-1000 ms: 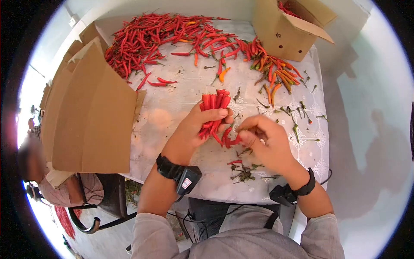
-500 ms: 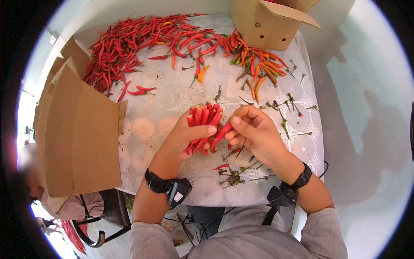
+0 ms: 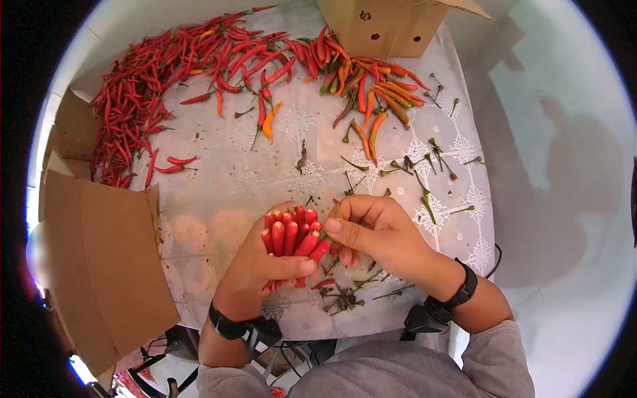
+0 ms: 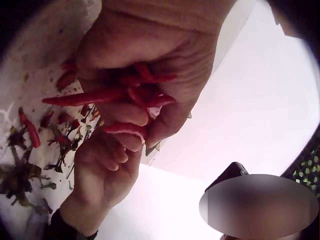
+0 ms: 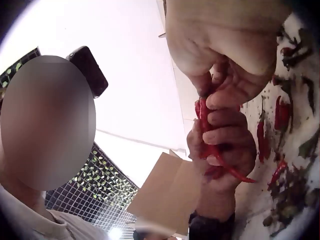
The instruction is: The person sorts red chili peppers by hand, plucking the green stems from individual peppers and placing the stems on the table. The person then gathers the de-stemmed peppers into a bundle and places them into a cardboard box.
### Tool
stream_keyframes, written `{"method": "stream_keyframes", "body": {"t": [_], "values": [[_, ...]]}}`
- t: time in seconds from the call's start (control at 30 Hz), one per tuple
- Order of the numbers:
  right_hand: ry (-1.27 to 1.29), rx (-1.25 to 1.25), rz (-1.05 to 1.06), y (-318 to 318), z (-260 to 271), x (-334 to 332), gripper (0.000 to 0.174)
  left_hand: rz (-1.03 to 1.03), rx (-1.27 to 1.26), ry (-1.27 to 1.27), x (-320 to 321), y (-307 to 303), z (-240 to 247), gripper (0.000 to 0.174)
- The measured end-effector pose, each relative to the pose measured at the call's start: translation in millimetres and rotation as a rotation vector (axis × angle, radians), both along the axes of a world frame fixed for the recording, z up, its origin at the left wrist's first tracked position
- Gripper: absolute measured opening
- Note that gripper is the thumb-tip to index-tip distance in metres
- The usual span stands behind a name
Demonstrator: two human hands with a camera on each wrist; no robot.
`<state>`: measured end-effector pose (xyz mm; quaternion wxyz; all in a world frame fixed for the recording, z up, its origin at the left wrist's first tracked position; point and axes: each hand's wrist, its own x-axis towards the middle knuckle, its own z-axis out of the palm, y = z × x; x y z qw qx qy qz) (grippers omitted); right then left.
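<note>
The left hand point(image 3: 255, 265) grips a bundle of red chillies point(image 3: 290, 237), cut or stemless ends facing up, thumb across the front. Close against its right side, the right hand point(image 3: 381, 239) pinches a green stem point(image 3: 338, 211) between thumb and forefinger. In the right wrist view, the right hand point(image 5: 225, 55) has its fingertips at the top of a red chilli point(image 5: 203, 115) that runs down over the fingers of the left hand point(image 5: 227, 142). The left wrist view shows chilli tips point(image 4: 75, 99) sticking out from the left palm.
Red chillies point(image 3: 139, 93) lie heaped at the table's back left, orange and mixed ones point(image 3: 391, 93) at the back right beside a cardboard box point(image 3: 385, 30). Another carton point(image 3: 99, 265) stands left. Loose stems point(image 3: 428, 199) lie right, more point(image 3: 342, 300) near the front edge.
Both hands appear lower and further left in the head view, as does the bundle. The right hand has come up against the bundle, where the chilli it held now meets the others.
</note>
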<state>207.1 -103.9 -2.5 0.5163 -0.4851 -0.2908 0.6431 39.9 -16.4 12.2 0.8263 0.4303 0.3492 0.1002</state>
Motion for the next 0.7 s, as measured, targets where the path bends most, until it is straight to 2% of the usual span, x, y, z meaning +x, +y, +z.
{"method": "stream_keyframes", "body": {"t": [0.07,0.1,0.27,0.33,0.4,0.43,0.47,0.5,0.53,0.57,0.6,0.67,0.7], "values": [[0.164,-0.035,0.055,1.9,-4.2,0.8,0.030,0.017,-0.056,0.028,0.4,1.2,0.3,0.052],[0.169,-0.049,0.054,2.4,-4.9,1.8,0.030,0.008,-0.093,-0.010,0.8,1.6,0.2,0.052],[0.530,-0.174,0.201,2.5,-1.2,5.4,0.027,-0.036,-0.195,-0.124,-3.0,7.4,-9.4,0.050],[0.550,-0.167,0.227,1.1,1.9,8.9,0.024,-0.021,-0.151,-0.125,-7.8,13.3,-20.5,0.053],[0.142,0.010,0.015,-0.4,14.9,14.6,0.019,0.085,-0.347,-0.316,-14.1,19.5,-26.5,0.060],[0.023,0.067,-0.111,-2.3,12.6,19.1,0.012,0.093,-0.355,-0.308,-14.2,22.0,-30.1,0.060],[0.033,0.056,-0.105,-0.2,8.8,21.5,0.012,0.210,-0.449,-0.446,-13.8,25.4,-34.1,0.060],[-0.203,0.087,-0.334,2.8,3.8,23.2,0.010,0.333,-0.542,-0.581,-14.3,27.6,-37.1,0.059],[-0.442,0.114,-0.559,5.0,-0.5,24.2,0.013,0.348,-0.553,-0.567,-14.8,28.5,-38.0,0.059],[-0.434,0.097,-0.549,7.3,-0.9,25.8,0.013,0.401,-0.596,-0.637,-14.2,29.8,-38.0,0.057],[-0.947,0.185,-0.549,11.5,0.9,29.0,0.020,0.448,-0.632,-0.714,-13.1,32.5,-39.5,0.054],[-1.460,0.275,-0.511,15.1,-1.4,29.5,0.028,0.392,-0.635,-0.758,-15.2,36.9,-45.3,0.056],[-1.394,0.389,-0.239,13.2,-3.5,26.1,0.033,0.392,-0.636,-0.771,-15.6,36.5,-46.8,0.057]]}}
